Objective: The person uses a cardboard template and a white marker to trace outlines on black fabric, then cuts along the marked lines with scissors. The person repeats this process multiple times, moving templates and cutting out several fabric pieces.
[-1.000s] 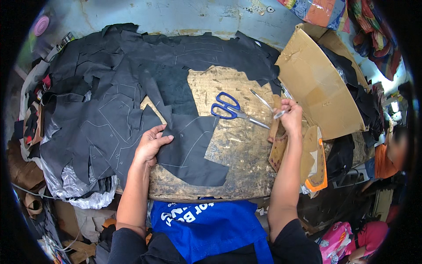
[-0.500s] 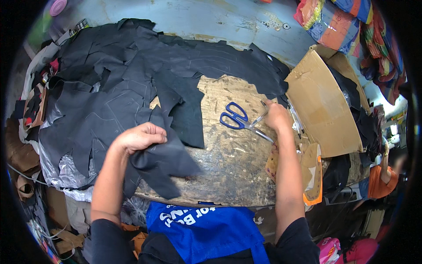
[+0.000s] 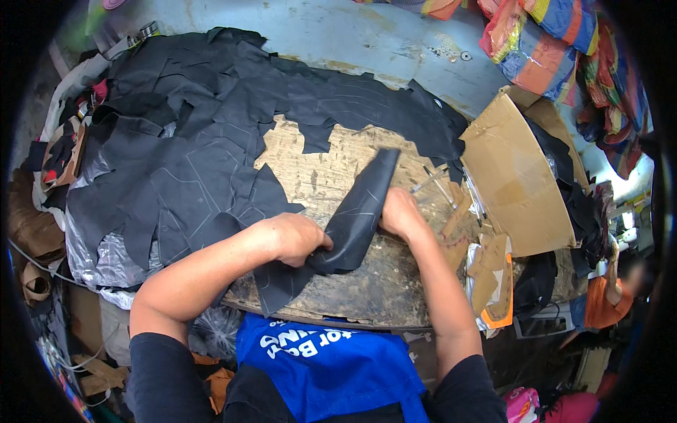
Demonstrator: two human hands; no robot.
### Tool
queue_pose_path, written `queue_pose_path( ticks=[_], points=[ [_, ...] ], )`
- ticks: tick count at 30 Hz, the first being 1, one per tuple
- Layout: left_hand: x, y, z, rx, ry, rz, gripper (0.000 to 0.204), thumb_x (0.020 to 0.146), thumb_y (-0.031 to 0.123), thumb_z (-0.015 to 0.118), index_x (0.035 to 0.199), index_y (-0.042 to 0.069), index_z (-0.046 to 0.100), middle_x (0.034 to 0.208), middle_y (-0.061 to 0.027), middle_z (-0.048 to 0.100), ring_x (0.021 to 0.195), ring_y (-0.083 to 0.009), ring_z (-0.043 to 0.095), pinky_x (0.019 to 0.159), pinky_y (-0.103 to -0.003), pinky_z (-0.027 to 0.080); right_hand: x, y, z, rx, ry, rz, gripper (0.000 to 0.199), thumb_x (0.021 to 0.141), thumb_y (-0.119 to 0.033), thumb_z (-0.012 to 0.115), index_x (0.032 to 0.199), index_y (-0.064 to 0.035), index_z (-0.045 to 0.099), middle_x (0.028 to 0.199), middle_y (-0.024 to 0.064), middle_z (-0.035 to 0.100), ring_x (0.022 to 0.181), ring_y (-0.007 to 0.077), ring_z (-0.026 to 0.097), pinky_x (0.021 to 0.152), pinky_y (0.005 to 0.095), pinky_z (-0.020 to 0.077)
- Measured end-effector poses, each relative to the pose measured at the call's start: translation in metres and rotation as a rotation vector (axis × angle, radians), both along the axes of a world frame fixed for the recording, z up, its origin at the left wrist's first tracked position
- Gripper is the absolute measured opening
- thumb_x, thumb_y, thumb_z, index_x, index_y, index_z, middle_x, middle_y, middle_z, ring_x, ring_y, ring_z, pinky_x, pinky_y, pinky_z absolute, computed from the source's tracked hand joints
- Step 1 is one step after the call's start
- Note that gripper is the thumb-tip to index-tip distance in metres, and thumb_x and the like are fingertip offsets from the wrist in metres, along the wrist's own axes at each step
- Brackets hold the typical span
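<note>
While the left hand is pinching the folded, white-lined, black leather-like sheet at frame centre, the right hand is meeting its right edge, finger state unclear; the sheet's rightward shift is uncovering more worn brown wooden tabletop.

Some parts which cannot be fully seen

The fingertips of the right hand are hidden at the edge of the folded black piece, so its grip cannot be told. The curled fingers of the left hand are mostly covered by its own back. The head of a person in orange is blurred. The lower picture edge cuts the blue apron.
</note>
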State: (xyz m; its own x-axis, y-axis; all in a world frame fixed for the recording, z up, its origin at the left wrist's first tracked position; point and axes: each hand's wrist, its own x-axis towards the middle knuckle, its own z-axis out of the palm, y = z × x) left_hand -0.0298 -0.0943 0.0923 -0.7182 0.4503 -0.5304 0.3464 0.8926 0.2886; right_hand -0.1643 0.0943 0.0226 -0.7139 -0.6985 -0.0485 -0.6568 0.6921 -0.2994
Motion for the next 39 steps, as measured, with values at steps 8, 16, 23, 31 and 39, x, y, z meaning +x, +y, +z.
queue_pose_path(
  ticks=[8,16,23,31,39],
  points=[
    [0.032,-0.006,-0.044,0.037,0.834,0.312,0.049,0.071,0.012,0.07,0.119,0.014,0.058,0.114,-0.0123,0.06,0.119,-0.0296,0.05,0.1,-0.062,0.027,0.046,0.065,-0.015,-0.308,0.207,-0.025,0.009,0.065,0.002,0.062,0.073,0.0018,0.068,0.083,0.0161,0.061,0.087,0.0329,0.06,0.079,0.0404,0.0494],
    [0.135,0.011,-0.077,0.099,0.538,0.854,0.098,0.052,0.06,0.08,0.131,0.013,0.049,0.142,-0.0194,0.031,0.138,-0.0386,0.02,0.102,-0.07,0.01,0.054,0.092,-0.012,-0.157,0.002,-0.456,0.034,0.058,-0.014,0.079,0.082,0.0059,0.065,0.072,0.0235,0.064,0.069,0.0399,0.063,0.069,0.0431,0.0508],
    [0.131,0.02,-0.101,0.487,0.751,0.777,0.05,0.064,0.019,0.076,0.111,0.01,0.063,0.115,-0.0124,0.056,0.114,-0.0306,0.049,0.094,-0.047,0.037,0.074,0.169,0.014,-0.797,-1.127,-0.747,0.031,0.067,-0.016,0.078,0.087,0.0026,0.063,0.074,0.0098,0.066,0.06,0.0186,0.065,0.054,0.0304,0.0507],
    [0.115,0.031,-0.106,0.754,1.109,0.88,0.019,0.064,-0.005,0.065,0.08,0.004,0.067,0.077,-0.0084,0.065,0.067,-0.0224,0.064,0.06,-0.031,0.052,0.172,0.15,0.026,-0.286,-1.575,-0.48,0.023,0.087,-0.016,0.064,0.105,-0.0018,0.058,0.075,0.0045,0.06,0.066,0.0101,0.059,0.055,0.0221,0.0462],
    [0.123,0.035,-0.099,0.809,1.118,0.873,0.015,0.063,-0.005,0.066,0.074,0.004,0.064,0.073,-0.007,0.064,0.066,-0.0225,0.063,0.06,-0.032,0.052,0.15,0.051,0.027,-0.166,-1.211,0.26,0.054,0.091,-0.051,0.053,0.097,0.0028,0.053,0.081,0.0097,0.057,0.073,0.0178,0.055,0.065,0.0311,0.0438]
  ],
)
